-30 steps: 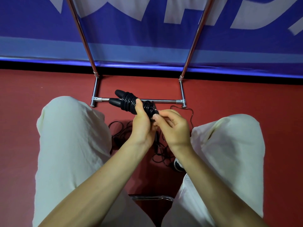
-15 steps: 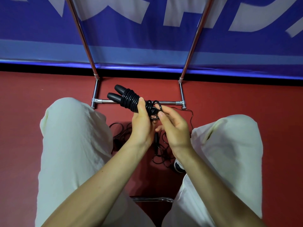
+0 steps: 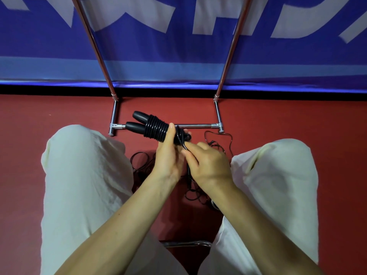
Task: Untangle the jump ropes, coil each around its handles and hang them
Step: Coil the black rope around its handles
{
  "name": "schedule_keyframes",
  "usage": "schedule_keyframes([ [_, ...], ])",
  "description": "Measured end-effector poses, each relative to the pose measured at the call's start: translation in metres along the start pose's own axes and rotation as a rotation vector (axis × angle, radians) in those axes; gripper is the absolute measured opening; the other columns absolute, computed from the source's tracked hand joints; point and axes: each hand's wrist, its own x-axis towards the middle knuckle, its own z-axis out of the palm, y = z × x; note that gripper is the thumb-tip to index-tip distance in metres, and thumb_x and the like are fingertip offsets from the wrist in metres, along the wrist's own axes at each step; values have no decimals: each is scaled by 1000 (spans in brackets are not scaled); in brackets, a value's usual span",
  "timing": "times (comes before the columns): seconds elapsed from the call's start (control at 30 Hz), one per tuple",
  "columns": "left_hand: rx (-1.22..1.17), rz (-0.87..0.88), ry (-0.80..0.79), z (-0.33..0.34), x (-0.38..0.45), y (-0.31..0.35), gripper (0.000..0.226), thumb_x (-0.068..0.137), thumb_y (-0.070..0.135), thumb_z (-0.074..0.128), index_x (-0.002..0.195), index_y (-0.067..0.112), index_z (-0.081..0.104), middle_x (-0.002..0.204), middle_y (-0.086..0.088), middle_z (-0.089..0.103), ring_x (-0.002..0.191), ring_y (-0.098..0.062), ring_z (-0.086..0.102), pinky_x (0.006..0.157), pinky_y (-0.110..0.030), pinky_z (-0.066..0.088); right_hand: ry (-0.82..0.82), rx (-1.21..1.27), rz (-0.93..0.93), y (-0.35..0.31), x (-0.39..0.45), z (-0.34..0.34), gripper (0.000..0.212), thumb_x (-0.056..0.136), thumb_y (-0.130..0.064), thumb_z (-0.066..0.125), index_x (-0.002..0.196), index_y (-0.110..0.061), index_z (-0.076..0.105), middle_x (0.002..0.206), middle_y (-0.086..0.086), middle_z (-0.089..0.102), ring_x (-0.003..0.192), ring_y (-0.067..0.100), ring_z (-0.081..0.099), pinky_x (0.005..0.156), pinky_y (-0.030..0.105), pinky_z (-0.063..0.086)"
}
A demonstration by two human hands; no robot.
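The left hand (image 3: 168, 155) grips the coiled rope (image 3: 156, 129) by its wound middle, both handles (image 3: 139, 121) poking out toward the rack (image 3: 198, 126), likely to steady the bundle. The right hand (image 3: 208, 165) pinches the loose cord end beside it, seemingly to tuck it in. Below, between the knees, another tangled rope (image 3: 194, 193) lies on the red floor (image 3: 278, 120), partly hidden by the hands. The rack's top is cut off.

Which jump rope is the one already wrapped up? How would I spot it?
Look just in front of the silver rack's bottom bar. The wrapped jump rope is up in the air, gripped by the left hand, while the right hand pinches its end. Unlike the loose ropes on the red floor, its cord forms tight rings around two black handles.
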Motion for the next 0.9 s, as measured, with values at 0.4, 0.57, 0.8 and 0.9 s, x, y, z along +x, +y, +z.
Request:
schedule_keyframes([
  [0.4, -4, -129, -174, 8, -11, 8, 47, 99, 53, 37, 102, 10, 53, 92, -10, 74, 93, -23, 72, 74, -34, 54, -361, 1142, 862, 11, 13, -22, 17, 90, -1, 62, 74, -5, 61, 57, 0, 46, 42, 3, 34, 40, 15, 25],
  [0.57, 228, -38, -334, 12, -22, 10, 38, 90, 50, 43, 96, 14, 53, 90, -11, 73, 87, -25, 70, 87, -43, 53, -201, 1429, 1088, 20, 17, -27, 30, 93, 3, 53, 66, -10, 50, 59, 0, 44, 43, 1, 37, 40, 13, 29],
  [0.8, 403, 60, -287, 4, -22, 12, 37, 96, 48, 43, 99, 18, 66, 109, -2, 74, 95, -12, 67, 75, -28, 47, -135, 1748, 1154, 23, 22, -30, 21, 94, 3, 45, 77, -1, 59, 77, 9, 61, 64, 10, 61, 60, 14, 52],
  [0.9, 475, 117, -278, 2, -21, 10, 52, 90, 54, 45, 117, 13, 65, 116, 4, 72, 93, -3, 64, 72, -25, 42, -157, 1624, 981, 17, 18, -22, 16, 95, -4, 50, 99, 2, 65, 92, 7, 68, 80, 9, 63, 72, 16, 53],
])
